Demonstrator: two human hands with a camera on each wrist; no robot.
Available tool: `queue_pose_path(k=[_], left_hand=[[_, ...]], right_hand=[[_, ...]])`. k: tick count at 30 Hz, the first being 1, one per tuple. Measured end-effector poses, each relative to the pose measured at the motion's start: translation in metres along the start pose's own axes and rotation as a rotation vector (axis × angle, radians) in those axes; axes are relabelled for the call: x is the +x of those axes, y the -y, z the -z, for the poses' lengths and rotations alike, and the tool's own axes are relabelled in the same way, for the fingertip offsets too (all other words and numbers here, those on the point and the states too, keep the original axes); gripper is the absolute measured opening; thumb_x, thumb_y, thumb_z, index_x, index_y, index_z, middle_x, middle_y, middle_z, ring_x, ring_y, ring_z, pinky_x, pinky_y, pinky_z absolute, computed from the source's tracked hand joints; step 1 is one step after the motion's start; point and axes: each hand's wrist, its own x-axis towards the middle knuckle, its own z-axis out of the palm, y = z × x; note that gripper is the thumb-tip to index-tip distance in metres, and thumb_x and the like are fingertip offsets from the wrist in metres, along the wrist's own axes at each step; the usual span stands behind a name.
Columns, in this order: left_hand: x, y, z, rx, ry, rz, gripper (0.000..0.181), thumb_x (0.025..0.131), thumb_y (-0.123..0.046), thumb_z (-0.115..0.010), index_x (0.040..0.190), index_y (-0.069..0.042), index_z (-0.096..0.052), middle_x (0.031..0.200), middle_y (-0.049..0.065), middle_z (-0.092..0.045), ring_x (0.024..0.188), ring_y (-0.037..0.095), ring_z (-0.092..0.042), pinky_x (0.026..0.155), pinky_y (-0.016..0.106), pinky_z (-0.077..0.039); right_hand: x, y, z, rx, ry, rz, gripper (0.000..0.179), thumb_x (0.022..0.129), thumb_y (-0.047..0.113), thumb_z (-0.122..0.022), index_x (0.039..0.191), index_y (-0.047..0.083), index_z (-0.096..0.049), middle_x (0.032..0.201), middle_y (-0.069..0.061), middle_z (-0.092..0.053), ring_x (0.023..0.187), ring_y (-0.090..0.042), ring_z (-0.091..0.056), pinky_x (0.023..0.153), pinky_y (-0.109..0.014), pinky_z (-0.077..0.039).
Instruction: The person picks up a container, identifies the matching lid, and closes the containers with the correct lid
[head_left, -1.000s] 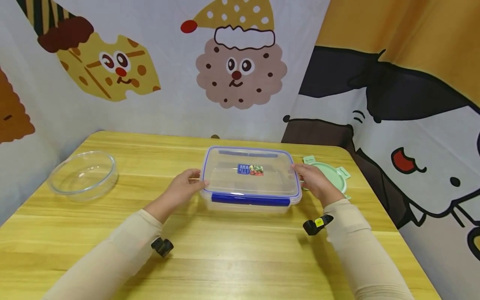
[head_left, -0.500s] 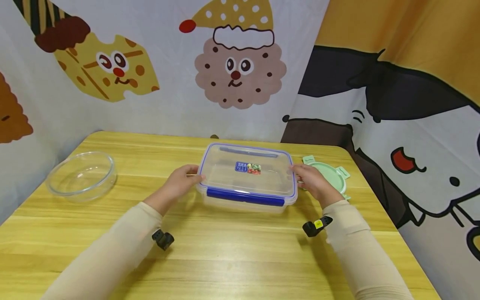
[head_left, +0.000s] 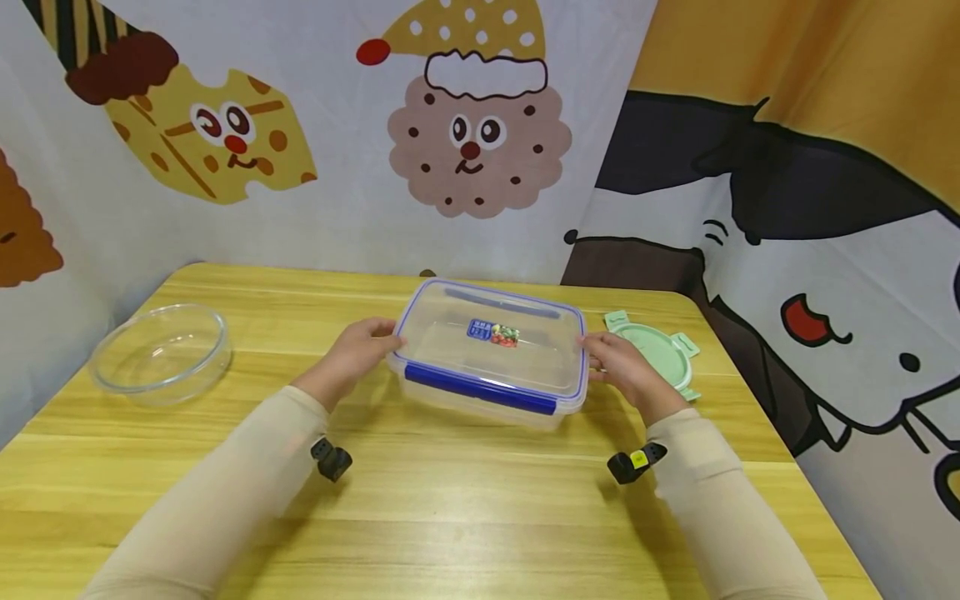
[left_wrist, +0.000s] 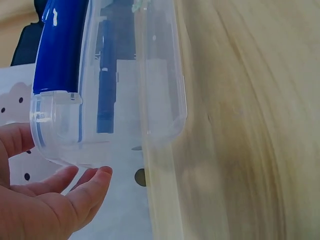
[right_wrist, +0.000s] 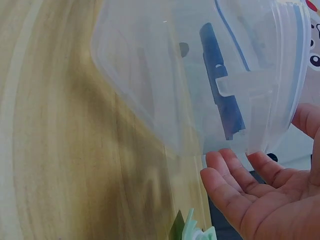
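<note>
Both hands hold a clear plastic food storage box (head_left: 487, 350) with a blue-edged lid and a blue clip along its near side. The left hand (head_left: 352, 358) grips its left end, thumb on the lid's rim and fingers under it. At the opposite end the right hand (head_left: 622, 367) grips the same way, thumb on top. In the right wrist view, the right hand's fingers (right_wrist: 235, 175) curl up under the rim. The box is turned slightly, its near right corner closer to me. Through its walls it looks empty.
A round clear glass bowl (head_left: 165, 354) stands on the left of the wooden table (head_left: 450, 517). Behind the right hand lies a round green lid (head_left: 660, 350) with clip tabs. A printed cloth (head_left: 337, 225) hangs along the table's back edge.
The box has turned clockwise as seen from above and shifted a little to the left. The left hand has moved forward with it; the right hand has stayed nearly in place.
</note>
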Motion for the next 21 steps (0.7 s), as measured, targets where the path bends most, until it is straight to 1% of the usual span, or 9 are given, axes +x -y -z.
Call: queue_pose_path(k=[3, 6, 11, 15, 21], left_hand=[[0.004, 0.001, 0.002, 0.004, 0.002, 0.003, 0.054, 0.1, -0.023, -0.05, 0.145, 0.004, -0.035, 0.147, 0.022, -0.04, 0.133, 0.038, -0.039, 0.111, 0.051, -0.033], [0.008, 0.0, 0.004, 0.008, 0.005, 0.011, 0.055, 0.101, -0.024, -0.048, 0.146, 0.003, -0.034, 0.148, 0.022, -0.039, 0.134, 0.038, -0.038, 0.111, 0.051, -0.034], [0.013, -0.002, 0.007, -0.014, -0.005, 0.039, 0.054, 0.101, -0.024, -0.049, 0.145, 0.003, -0.036, 0.146, 0.022, -0.041, 0.131, 0.038, -0.042, 0.109, 0.049, -0.036], [0.02, -0.003, 0.009, -0.039, -0.016, 0.055, 0.053, 0.101, -0.024, -0.049, 0.144, 0.005, -0.037, 0.146, 0.023, -0.04, 0.13, 0.038, -0.043, 0.11, 0.047, -0.037], [0.027, -0.003, 0.013, -0.071, -0.017, 0.063, 0.053, 0.101, -0.023, -0.049, 0.144, 0.005, -0.037, 0.147, 0.023, -0.039, 0.132, 0.037, -0.042, 0.111, 0.044, -0.036]], right_hand=[[-0.002, -0.001, -0.001, -0.002, -0.001, 0.013, 0.061, 0.102, 0.038, -0.043, 0.14, -0.008, -0.033, 0.133, -0.022, -0.049, 0.113, -0.025, -0.056, 0.101, -0.041, -0.047], [-0.004, -0.001, -0.003, 0.006, -0.012, 0.014, 0.059, 0.102, 0.037, -0.044, 0.138, -0.008, -0.035, 0.133, -0.022, -0.048, 0.114, -0.027, -0.055, 0.102, -0.043, -0.046], [-0.009, -0.002, -0.008, -0.014, -0.028, 0.012, 0.06, 0.101, 0.04, -0.045, 0.137, -0.007, -0.037, 0.137, -0.023, -0.046, 0.123, -0.036, -0.048, 0.106, -0.048, -0.041], [-0.013, -0.001, -0.012, -0.019, -0.039, 0.013, 0.061, 0.101, 0.041, -0.045, 0.137, -0.007, -0.037, 0.139, -0.024, -0.044, 0.128, -0.04, -0.044, 0.105, -0.049, -0.041], [-0.018, 0.001, -0.018, -0.019, -0.068, -0.002, 0.06, 0.1, 0.041, -0.047, 0.135, -0.007, -0.038, 0.138, -0.025, -0.045, 0.126, -0.04, -0.046, 0.105, -0.05, -0.042]])
